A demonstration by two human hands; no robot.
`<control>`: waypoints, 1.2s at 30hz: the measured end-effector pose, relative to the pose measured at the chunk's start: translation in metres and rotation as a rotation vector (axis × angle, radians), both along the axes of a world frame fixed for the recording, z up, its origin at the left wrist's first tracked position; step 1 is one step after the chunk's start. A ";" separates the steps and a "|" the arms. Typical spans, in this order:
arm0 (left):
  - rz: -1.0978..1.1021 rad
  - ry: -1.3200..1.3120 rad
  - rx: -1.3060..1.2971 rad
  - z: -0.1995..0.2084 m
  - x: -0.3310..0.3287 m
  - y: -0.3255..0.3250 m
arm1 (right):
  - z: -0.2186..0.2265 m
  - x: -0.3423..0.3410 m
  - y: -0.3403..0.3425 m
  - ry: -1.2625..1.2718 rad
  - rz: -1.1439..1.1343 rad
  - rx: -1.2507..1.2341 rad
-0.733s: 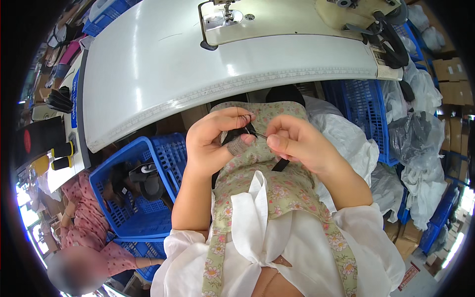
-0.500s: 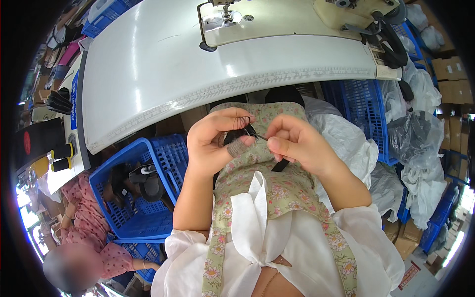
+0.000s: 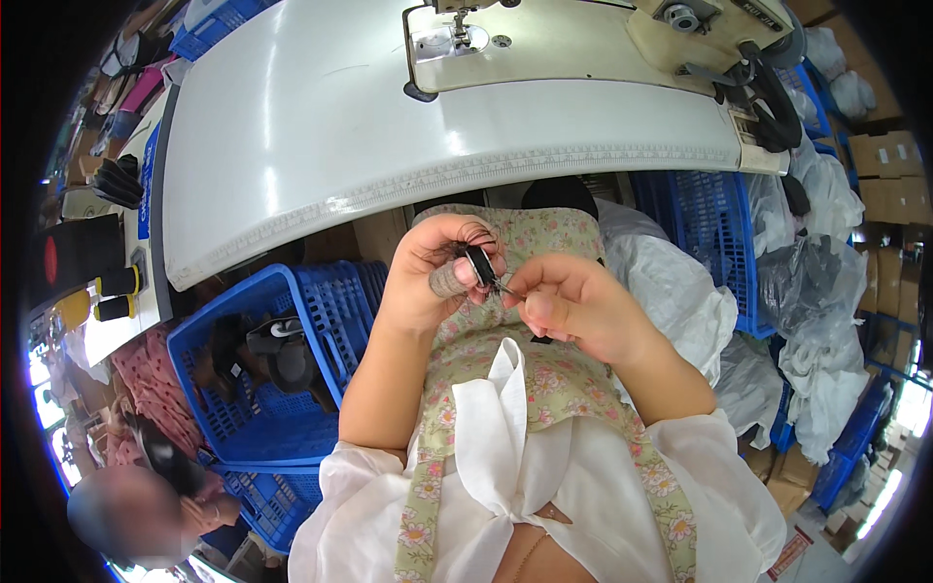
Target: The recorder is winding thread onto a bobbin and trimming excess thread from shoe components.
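Above my lap, my left hand [image 3: 418, 277] is closed on a small black piece [image 3: 480, 264] with a pale shiny edge. Loose black threads [image 3: 476, 234] loop over its fingers, and a greyish wrap [image 3: 448, 281] covers one digit. Facing it, my right hand [image 3: 588, 309] pinches a thin dark tool [image 3: 509, 291], too small to name, whose tip meets the lower end of the black piece. A black strap end [image 3: 540, 339] shows just below my right fingers. A floral apron [image 3: 544, 384] lies behind both hands.
Beyond my hands stands a white table [image 3: 321, 146] with a ruler edge and a sewing machine [image 3: 544, 58]. Blue baskets [image 3: 262, 442] are at left, one holding dark items; another blue basket [image 3: 714, 243] and white bags [image 3: 671, 291] lie right. Another person [image 3: 155, 389] sits far left.
The black piece has turned and shows more between my left fingers. My right hand has dropped slightly, and less of the strap end shows. The other person at left has shifted posture.
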State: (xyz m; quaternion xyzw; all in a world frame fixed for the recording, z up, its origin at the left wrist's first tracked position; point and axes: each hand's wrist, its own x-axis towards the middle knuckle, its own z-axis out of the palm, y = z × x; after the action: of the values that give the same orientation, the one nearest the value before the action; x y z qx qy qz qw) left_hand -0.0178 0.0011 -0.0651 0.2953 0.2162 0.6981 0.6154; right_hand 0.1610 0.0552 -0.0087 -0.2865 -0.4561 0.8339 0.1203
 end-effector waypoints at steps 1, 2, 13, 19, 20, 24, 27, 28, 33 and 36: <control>-0.013 0.012 -0.002 0.000 -0.001 -0.001 | -0.002 0.000 0.000 -0.001 0.005 0.001; -0.025 0.024 -0.004 0.001 -0.001 -0.001 | -0.007 0.001 0.000 0.039 0.017 -0.072; 0.019 0.069 0.013 -0.005 -0.001 -0.002 | -0.009 0.000 -0.001 0.029 -0.025 -0.060; 0.065 0.146 0.010 -0.004 -0.004 0.001 | -0.011 0.000 -0.001 -0.065 -0.062 0.091; 0.062 0.150 0.014 -0.005 -0.005 0.002 | -0.012 0.001 0.000 0.013 -0.023 -0.062; 0.072 0.168 0.066 -0.006 -0.006 0.004 | -0.014 0.001 -0.001 0.083 -0.003 -0.193; 0.069 0.263 0.062 -0.002 -0.011 0.004 | -0.011 0.000 -0.001 0.047 -0.016 -0.203; 0.103 0.394 0.105 -0.001 -0.014 0.004 | -0.011 0.000 -0.001 0.049 -0.019 -0.204; 0.125 0.659 0.179 0.004 -0.021 0.003 | -0.011 0.002 0.003 -0.069 0.011 -0.117; 0.097 0.698 0.178 0.004 -0.020 0.003 | -0.009 0.005 0.006 -0.112 0.020 -0.089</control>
State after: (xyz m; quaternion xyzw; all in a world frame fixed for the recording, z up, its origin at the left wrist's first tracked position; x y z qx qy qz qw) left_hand -0.0382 0.0038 -0.0613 0.5578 0.3652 0.5997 0.4426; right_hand 0.1662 0.0611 -0.0177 -0.3331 -0.4274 0.8373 0.0731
